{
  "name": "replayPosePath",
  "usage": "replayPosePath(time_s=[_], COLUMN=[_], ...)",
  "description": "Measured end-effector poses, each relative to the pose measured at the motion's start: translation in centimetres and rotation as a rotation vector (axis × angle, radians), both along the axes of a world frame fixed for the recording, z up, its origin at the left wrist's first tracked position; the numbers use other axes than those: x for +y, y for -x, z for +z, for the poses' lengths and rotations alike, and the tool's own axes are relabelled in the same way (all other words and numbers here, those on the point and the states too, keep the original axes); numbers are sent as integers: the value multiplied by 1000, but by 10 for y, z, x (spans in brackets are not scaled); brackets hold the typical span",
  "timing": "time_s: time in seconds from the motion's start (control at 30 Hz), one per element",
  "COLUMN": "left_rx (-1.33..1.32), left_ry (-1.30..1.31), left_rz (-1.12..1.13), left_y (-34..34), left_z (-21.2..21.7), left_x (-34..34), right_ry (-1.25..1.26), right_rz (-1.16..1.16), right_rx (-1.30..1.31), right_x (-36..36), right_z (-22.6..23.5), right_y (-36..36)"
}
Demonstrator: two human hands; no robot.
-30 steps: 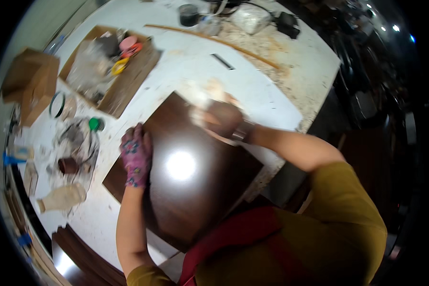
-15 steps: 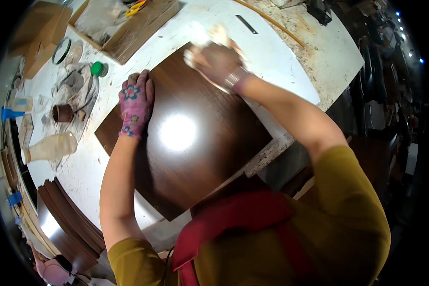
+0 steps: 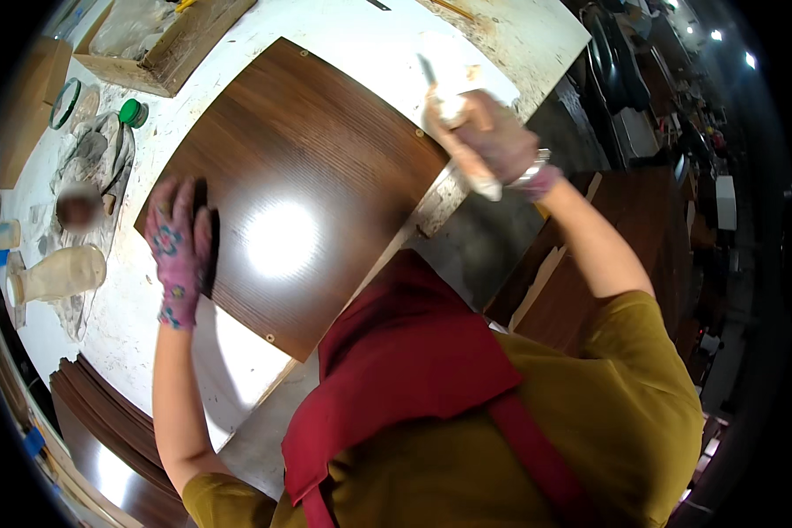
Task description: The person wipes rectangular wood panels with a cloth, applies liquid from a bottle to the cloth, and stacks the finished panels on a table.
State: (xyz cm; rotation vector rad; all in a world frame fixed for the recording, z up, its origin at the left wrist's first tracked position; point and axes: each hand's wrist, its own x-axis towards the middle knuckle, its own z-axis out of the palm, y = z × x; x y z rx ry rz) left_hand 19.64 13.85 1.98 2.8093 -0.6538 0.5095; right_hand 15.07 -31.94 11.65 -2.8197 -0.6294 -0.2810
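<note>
A dark brown wood-grain panel (image 3: 317, 150), gently curved and glossy, lies on the white worktable. My left hand (image 3: 178, 242), in a pink flowered glove, rests flat over the panel's left corner with its fingers stretched. Past the panel's right corner, my right hand (image 3: 499, 145) is lifted, gloved too and wearing a bracelet at the wrist. Its fingers are closed round a whitish cloth (image 3: 451, 107), smeared by motion. Small round fittings show near the panel's corners, among them one fitting (image 3: 420, 133) close to the right hand.
At the left are a cloudy plastic bottle (image 3: 62, 275), a green cap (image 3: 133, 113), a crumpled grey rag (image 3: 88, 154) and a blurred brown cup (image 3: 78, 208). An open cardboard box (image 3: 163, 75) stands at the far left. Stacked brown panels (image 3: 106, 414) are lower left; more brown boards (image 3: 590, 264) lie right.
My right hand has swung with the cloth from the panel's far edge to beyond its right corner. My left hand has shifted along the edge toward the left corner. The view has turned.
</note>
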Motion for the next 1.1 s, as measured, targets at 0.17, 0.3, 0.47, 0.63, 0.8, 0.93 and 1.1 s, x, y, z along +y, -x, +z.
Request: replayPosePath(time_s=[0.17,0.3,0.47,0.63,0.8,0.93,1.1], left_rx=[56,13,-12,-41,-35,-20,218], left_ry=[26,39,63,54,27,-197,264], left_rz=[78,55,5,25,71,-224,-504], left_y=[31,30,34,34,31,92,170], left_z=[-10,-32,-11,-14,-21,5,-24], left_x=[-2,13,-1,1,9,-52,-98], right_ry=[-203,-347,-67,153,280,-418,-151], right_rz=[202,419,-361,-98,166,-616,297], right_rx=[89,67,153,254,664,306,253], right_x=[164,244,118,224,248,116,228], right_z=[-72,-74,-66,-79,-23,-50,-24], right_y=[61,131,74,122,105,36,28])
